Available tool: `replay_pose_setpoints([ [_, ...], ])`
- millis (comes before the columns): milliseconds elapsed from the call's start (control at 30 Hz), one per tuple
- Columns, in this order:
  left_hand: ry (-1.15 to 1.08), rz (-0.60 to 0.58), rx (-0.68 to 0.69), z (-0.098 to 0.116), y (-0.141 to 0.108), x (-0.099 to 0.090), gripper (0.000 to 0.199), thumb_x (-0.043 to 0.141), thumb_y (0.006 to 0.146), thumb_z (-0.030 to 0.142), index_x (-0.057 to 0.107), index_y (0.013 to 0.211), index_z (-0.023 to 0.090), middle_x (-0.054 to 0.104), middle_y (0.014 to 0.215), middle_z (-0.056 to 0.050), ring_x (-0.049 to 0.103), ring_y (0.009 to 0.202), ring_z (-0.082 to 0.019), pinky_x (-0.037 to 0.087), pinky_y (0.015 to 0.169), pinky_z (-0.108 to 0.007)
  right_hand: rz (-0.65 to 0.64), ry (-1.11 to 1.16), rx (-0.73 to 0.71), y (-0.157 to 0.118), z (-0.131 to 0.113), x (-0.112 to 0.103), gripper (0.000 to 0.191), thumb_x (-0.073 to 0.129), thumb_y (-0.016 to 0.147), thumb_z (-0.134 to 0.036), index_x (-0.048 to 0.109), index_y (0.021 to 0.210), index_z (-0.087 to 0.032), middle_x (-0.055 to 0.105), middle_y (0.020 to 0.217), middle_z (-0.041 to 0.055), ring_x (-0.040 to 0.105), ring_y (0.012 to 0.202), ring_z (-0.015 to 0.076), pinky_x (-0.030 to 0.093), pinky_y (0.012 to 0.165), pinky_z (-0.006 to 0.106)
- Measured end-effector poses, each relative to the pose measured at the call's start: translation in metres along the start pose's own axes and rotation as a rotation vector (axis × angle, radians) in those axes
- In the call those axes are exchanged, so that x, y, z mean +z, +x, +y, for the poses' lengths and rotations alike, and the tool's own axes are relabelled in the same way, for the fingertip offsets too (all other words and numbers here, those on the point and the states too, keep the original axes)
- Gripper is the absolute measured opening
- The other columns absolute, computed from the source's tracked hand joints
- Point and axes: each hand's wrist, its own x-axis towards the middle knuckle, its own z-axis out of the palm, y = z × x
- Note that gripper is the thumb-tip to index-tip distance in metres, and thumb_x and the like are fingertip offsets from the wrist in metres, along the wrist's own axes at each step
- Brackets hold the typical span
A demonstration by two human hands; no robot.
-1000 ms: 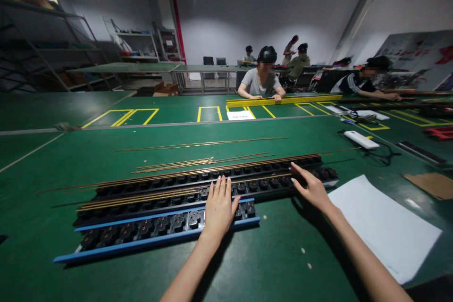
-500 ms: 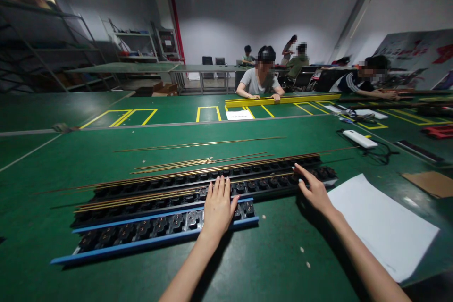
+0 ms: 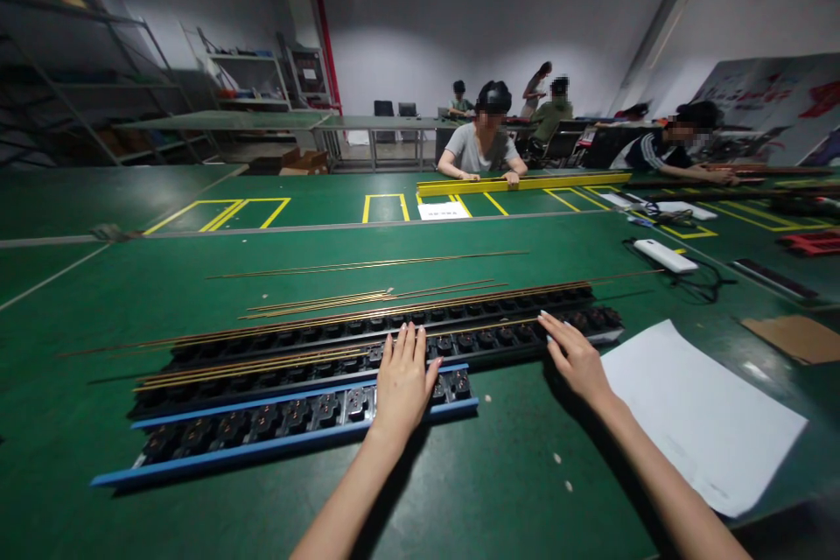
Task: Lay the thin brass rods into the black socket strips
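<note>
At the far left, metal shelving (image 3: pixel 79 11) stands against a pale wall, with a smaller rack (image 3: pixel 246 57) and a red pipe (image 3: pixel 321 17) farther along and a cardboard box (image 3: pixel 303 161) below. The broad green table (image 3: pixel 197 525) fills the foreground, its far section marked with yellow tape outlines (image 3: pixel 223 216). Nearest on it, left of centre, lies a blue rail (image 3: pixel 229 453) holding a row of black blocks; beyond it lie a nearer black rail (image 3: pixel 486 341) and a farther black rail (image 3: pixel 472 312), roughly parallel. Thin brass-coloured rods (image 3: pixel 262 365) rest along the black rails, and loose rods (image 3: pixel 315 307) lie on the green behind. The left hand (image 3: pixel 402 381) is open, palm down and fingers straight, across the blue rail and the nearer black rail. Past it, across the table, a person in a grey shirt (image 3: pixel 482 149) has both hands at a yellow beam (image 3: pixel 557 184). The right hand (image 3: pixel 577 359) has its fingertips at the nearer black rail, toward its right end; whether they pinch a rod cannot be told. Farther right lie a white sheet (image 3: pixel 702 420), a white power strip (image 3: pixel 665 255) and brown cardboard (image 3: pixel 794 339), with a printed banner (image 3: pixel 780 101) behind.
</note>
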Motion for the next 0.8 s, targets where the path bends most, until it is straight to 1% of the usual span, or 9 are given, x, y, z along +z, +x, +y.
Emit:
replay_pose_setpoints([
  [67,0.006,0.006,0.002,0.0,0.0,0.0,0.051,0.036,0.093,0.041,0.047,0.132,0.009,0.046,0.138,-0.016,0.04,0.13,-0.028,0.035,0.107,-0.048,0.014,-0.017,-0.007,-0.001,-0.001,0.002,0.042,0.038,0.092,-0.024,0.047,0.133,-0.024,0.053,0.133,0.0085,0.049,0.123,0.0217,0.039,0.104,0.049],
  [167,0.014,0.025,0.006,0.0,0.0,0.001,0.05,0.035,0.093,0.041,0.048,0.131,0.01,0.047,0.138,-0.015,0.04,0.13,-0.027,0.036,0.107,-0.047,0.056,-0.034,0.007,0.003,-0.005,0.003,0.039,0.038,0.092,-0.025,0.052,0.129,-0.021,0.057,0.128,0.0104,0.05,0.122,0.0224,0.04,0.102,0.048],
  [233,0.019,0.03,0.009,0.0,0.0,0.002,0.05,0.036,0.093,0.041,0.047,0.131,0.01,0.045,0.138,-0.015,0.04,0.131,-0.027,0.036,0.107,-0.047,0.095,-0.046,0.024,0.011,-0.014,0.004,0.038,0.037,0.093,-0.027,0.054,0.126,-0.019,0.058,0.127,0.0115,0.05,0.122,0.0227,0.041,0.102,0.048],
  [300,0.027,0.024,0.016,-0.001,0.0,0.004,0.051,0.037,0.093,0.041,0.046,0.132,0.009,0.044,0.14,-0.016,0.039,0.131,-0.027,0.037,0.106,-0.046,0.099,-0.054,0.035,0.02,-0.028,0.006,0.041,0.035,0.094,-0.029,0.052,0.129,-0.018,0.055,0.131,0.0119,0.048,0.124,0.0224,0.039,0.103,0.047],
  [367,0.035,0.017,0.023,-0.001,0.0,0.005,0.052,0.037,0.093,0.04,0.045,0.133,0.008,0.042,0.14,-0.016,0.038,0.131,-0.027,0.037,0.106,-0.046,0.029,-0.057,0.021,0.03,-0.047,0.009,0.045,0.031,0.095,-0.03,0.043,0.137,-0.017,0.049,0.137,0.0109,0.042,0.129,0.0206,0.037,0.106,0.045],
  [433,0.038,0.02,0.028,-0.002,0.0,0.006,0.053,0.037,0.093,0.04,0.044,0.133,0.007,0.042,0.141,-0.016,0.038,0.131,-0.028,0.037,0.106,-0.046,-0.088,-0.061,-0.025,0.038,-0.067,0.013,0.049,0.028,0.096,-0.03,0.032,0.143,-0.018,0.04,0.143,0.0089,0.033,0.134,0.0185,0.033,0.108,0.044],
  [533,0.047,0.041,0.036,-0.003,-0.001,0.007,0.051,0.038,0.093,0.039,0.045,0.133,0.008,0.043,0.14,-0.016,0.04,0.13,-0.028,0.037,0.106,-0.046,-0.21,-0.098,-0.075,0.045,-0.09,0.02,0.051,0.025,0.096,-0.031,0.022,0.147,-0.021,0.033,0.148,0.0059,0.025,0.138,0.0166,0.028,0.11,0.043],
  [633,0.068,0.066,0.052,-0.004,-0.001,0.009,0.051,0.037,0.093,0.039,0.046,0.132,0.008,0.045,0.138,-0.016,0.042,0.129,-0.028,0.038,0.105,-0.046,-0.274,-0.143,-0.078,0.046,-0.101,0.025,0.051,0.025,0.095,-0.029,0.024,0.146,-0.02,0.032,0.148,0.0054,0.025,0.138,0.0159,0.027,0.111,0.042],
  [800,0.055,0.1,0.064,-0.004,0.003,0.01,0.052,0.034,0.093,0.041,0.05,0.129,0.006,0.049,0.135,-0.017,0.045,0.126,-0.029,0.04,0.103,-0.047,-0.288,-0.175,-0.06,0.046,-0.103,0.029,0.05,0.027,0.093,-0.024,0.033,0.142,-0.016,0.036,0.146,0.0063,0.028,0.137,0.0162,0.028,0.11,0.04],
])
